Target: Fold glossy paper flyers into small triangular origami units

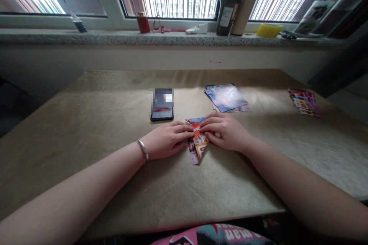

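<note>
A folded piece of colourful printed paper (200, 147), orange, white and purple, lies on the table in front of me. It narrows to a point towards me. From the left, my left hand (169, 139), with a silver bangle at the wrist, holds the paper down with its fingertips. My right hand (227, 130) has its thumb and fingers closed on the paper's right side, and its fingers cover part of the upper edge. Just beyond my left hand lies a smartphone (162, 114) with its screen lit and partly pixelated.
A stack of blue-printed square sheets (227, 97) lies beyond my right hand. At the far right are several folded printed paper pieces (304, 102). The windowsill (109, 39) behind carries a red container (143, 23), a dark lidded jar (227, 15) and a yellow object (269, 30).
</note>
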`<state>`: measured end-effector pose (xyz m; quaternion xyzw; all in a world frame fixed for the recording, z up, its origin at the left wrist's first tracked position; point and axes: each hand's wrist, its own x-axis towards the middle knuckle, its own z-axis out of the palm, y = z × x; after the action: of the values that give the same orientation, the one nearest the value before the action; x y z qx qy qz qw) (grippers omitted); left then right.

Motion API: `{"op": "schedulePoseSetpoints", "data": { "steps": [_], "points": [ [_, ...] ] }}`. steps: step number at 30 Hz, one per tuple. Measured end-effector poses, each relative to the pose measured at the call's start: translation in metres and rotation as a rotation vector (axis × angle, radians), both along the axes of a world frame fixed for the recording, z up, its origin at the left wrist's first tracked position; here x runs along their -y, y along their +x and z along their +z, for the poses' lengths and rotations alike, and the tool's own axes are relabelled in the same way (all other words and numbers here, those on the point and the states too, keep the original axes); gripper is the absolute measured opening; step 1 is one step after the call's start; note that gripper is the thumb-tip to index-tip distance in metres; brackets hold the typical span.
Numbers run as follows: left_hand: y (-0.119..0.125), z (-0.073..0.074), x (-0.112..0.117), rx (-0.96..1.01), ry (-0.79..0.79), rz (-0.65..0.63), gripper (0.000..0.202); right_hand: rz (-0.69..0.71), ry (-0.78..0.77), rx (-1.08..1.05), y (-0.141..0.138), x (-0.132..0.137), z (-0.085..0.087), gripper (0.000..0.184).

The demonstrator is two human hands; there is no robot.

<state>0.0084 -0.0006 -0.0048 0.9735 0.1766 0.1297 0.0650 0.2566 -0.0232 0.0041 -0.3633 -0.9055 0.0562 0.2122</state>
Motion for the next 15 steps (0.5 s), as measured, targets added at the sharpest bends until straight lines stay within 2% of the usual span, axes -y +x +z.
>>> {"op": "schedulePoseSetpoints", "data": {
  "steps": [8,15],
  "points": [
    [-0.0013,-0.0018,-0.0007,0.013,0.001,0.006,0.033,0.064,-0.041,0.109,0.0078,0.0002,0.0034,0.034],
    [-0.0022,0.0006,-0.0015,0.065,0.027,-0.051,0.028,0.016,-0.11,0.185,0.0099,0.0027,0.0029,0.039]
  ]
}}
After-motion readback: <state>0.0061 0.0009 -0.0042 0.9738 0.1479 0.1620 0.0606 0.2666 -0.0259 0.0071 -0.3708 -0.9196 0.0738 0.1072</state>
